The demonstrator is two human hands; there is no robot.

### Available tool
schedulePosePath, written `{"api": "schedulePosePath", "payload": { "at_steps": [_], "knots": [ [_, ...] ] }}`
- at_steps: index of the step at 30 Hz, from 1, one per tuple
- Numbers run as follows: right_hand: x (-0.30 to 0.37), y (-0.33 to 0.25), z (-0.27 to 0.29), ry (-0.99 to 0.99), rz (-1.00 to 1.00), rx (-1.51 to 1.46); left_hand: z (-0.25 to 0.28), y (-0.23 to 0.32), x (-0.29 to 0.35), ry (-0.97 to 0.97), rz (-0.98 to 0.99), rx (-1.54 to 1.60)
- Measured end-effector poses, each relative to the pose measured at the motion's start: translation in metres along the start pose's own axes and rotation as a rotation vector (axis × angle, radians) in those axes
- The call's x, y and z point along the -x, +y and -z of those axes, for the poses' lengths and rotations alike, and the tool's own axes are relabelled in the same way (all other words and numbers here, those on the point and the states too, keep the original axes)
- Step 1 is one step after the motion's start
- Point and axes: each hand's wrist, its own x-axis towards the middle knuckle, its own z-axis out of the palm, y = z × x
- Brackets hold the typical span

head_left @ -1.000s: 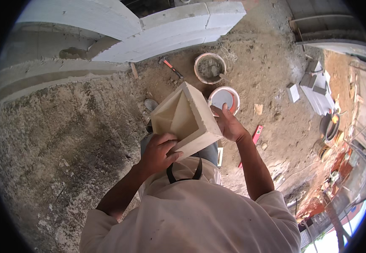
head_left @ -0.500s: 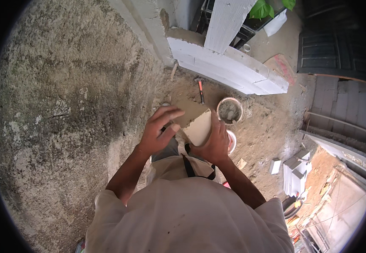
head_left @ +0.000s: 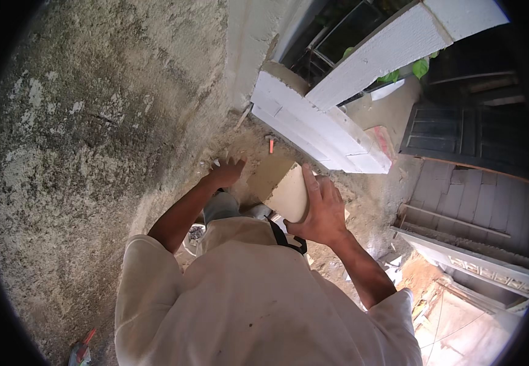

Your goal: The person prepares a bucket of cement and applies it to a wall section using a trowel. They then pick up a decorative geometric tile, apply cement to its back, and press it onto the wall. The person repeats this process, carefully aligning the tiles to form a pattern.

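- Grasping the pale block at its right end with the right hand, curling long fingers over the far side and bracing with the thumb nearer the body.
- Released on the other side: left hand splayed, just beside the block's brownish face; cannot tell of any slight fingertip contact.
- Since half a second ago, drawn back leftward from over that face, so apparently leaving the steadying to the right hand alone.
- Turned as well since a second ago, by the look of it: hollow opening out of sight now, brownish face meeting the pale one along a ragged border.
- Held low ahead of the grey-trousered leg; cannot tell of any support underneath.
- Now looking more toward the white block wall, past the orange-handled hammer, and no longer showing the two buckets beyond the block.
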Motion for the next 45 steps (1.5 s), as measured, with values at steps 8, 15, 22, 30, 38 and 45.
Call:
{"api": "schedulePosePath", "payload": {
  "at_steps": [8, 15, 22, 30, 38, 45],
  "knots": [
    [-0.036, -0.009, -0.036, -0.054, -0.001, 0.145, -0.007, 0.170, 0.110, 0.460, -0.693, -0.448],
    [-0.061, -0.029, -0.036, -0.069, 0.023, -0.033, 0.013, 0.135, 0.085, 0.464, -0.477, -0.307],
    [-0.132, -0.039, 0.022, -0.137, -0.058, -0.065, 0.092, -0.027, 0.060, 0.044, 0.268, 0.406],
    [-0.249, -0.038, 0.091, 0.006, 0.041, 0.041, 0.078, 0.047, -0.064, -0.006, -0.419, 1.174],
    [-0.329, 0.002, 0.123, -0.039, 0.044, 0.156, 0.093, 0.099, -0.162, 0.037, -0.367, 1.486],
    [-0.355, 0.016, 0.133, -0.064, 0.079, 0.211, 0.097, 0.125, -0.190, 0.182, -0.333, 1.522]
  ]
}}
